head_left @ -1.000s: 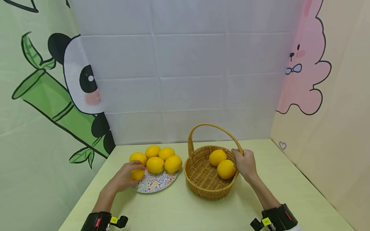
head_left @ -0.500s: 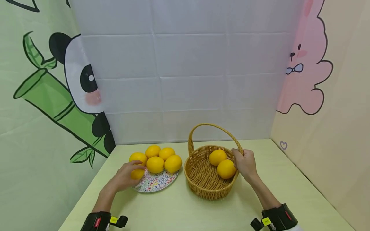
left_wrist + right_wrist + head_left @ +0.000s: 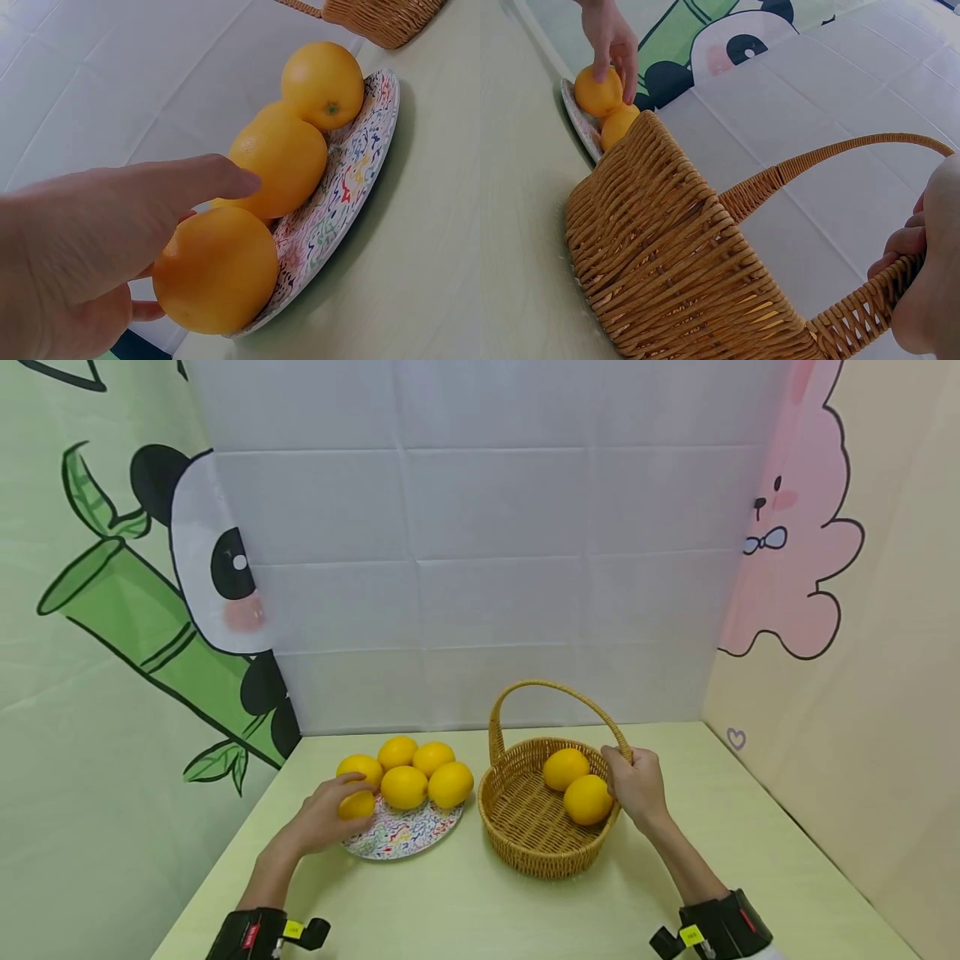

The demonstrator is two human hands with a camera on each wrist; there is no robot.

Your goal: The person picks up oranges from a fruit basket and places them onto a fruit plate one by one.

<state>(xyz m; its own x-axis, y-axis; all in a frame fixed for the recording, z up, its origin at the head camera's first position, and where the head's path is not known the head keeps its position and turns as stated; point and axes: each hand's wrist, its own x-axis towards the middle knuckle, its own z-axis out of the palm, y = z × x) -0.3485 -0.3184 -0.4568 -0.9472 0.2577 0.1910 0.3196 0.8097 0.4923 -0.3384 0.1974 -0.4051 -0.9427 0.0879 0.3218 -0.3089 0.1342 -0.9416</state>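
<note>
My left hand (image 3: 330, 814) is at the near left of a patterned plate (image 3: 405, 837), thumb and fingers around an orange (image 3: 356, 805). In the left wrist view, that orange (image 3: 217, 274) is at the plate's edge, with the thumb (image 3: 217, 180) stretched across above it and other fingers behind it. Several more oranges (image 3: 405, 787) are piled on the plate. On the right, my right hand (image 3: 637, 785) grips the lower right end of the handle (image 3: 558, 687) of a wicker basket (image 3: 551, 862). Two oranges (image 3: 588, 800) lie in the basket's right half.
Plate and basket stand side by side on a pale table (image 3: 450, 918). A white cloth backdrop (image 3: 495, 568) rises behind the table. Printed cartoon sheets (image 3: 127, 735) line the left and right sides.
My left hand and the orange within it have shifted slightly upward in the head view. The right hand and the basket stay in place.
</note>
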